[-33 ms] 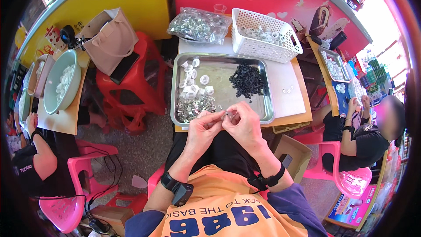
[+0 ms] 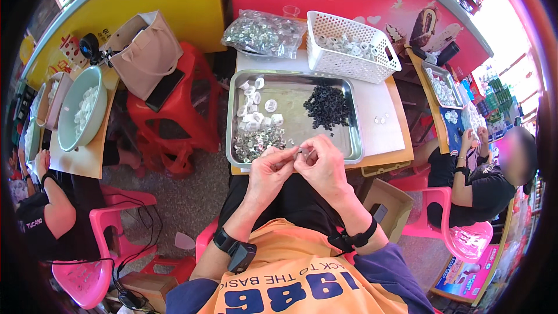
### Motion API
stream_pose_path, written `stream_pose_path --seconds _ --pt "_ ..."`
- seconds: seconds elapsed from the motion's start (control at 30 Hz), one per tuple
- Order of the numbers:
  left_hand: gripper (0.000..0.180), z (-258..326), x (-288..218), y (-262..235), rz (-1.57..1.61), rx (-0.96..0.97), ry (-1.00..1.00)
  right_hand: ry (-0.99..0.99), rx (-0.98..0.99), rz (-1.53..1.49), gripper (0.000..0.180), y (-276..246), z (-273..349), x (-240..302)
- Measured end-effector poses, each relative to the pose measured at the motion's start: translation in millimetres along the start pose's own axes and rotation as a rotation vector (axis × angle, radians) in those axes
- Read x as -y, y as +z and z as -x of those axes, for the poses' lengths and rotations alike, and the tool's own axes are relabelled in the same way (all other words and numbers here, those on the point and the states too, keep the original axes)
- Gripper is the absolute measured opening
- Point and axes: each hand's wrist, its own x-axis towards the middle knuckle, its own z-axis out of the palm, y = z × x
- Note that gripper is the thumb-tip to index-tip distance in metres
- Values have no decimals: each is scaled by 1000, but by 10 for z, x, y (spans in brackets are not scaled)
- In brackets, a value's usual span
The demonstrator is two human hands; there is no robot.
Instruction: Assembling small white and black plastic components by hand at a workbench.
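— Hands? Left hand (image 2: pixel 268 168) and right hand (image 2: pixel 321 166) met fingertip to fingertip, both pinched shut on a tiny silvery metal part (image 2: pixel 301 152), just above the near rim of the shallow steel tray (image 2: pixel 351 145).

— Part's long axis? Too small to tell. Clear bag of silvery pieces (image 2: pixel 261 34) and white slotted plastic basket (image 2: pixel 351 46) sat beyond on the counter (image 2: pixel 383 102).

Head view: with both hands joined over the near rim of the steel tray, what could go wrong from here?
1. The left hand and right hand pinch a tiny part over the near rim of the shallow steel tray; a slip could drop it into the lap.
2. The heap of small black pieces and the pile of small silvery parts lie loose, so a nudge might mix them.
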Motion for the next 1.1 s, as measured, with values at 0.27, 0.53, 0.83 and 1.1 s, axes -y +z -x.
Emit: stream_pose_path --seconds 0.27,0.53,0.83,1.1 --pt "32 -5 -21 18 -130 41 54 -90 -80 63 21 43 48 -108" --pt "28 -6 -15 6 -126 -1 71 -144 -71 -57 22 35 55 -138" --pt "24 -6 -206 -46 -292 -173 554 -341 -148 -181 27 -25 103 -95" --pt "27 0 -240 -47 -485 -187 757 -344 -147 -153 26 -33 119 -97"
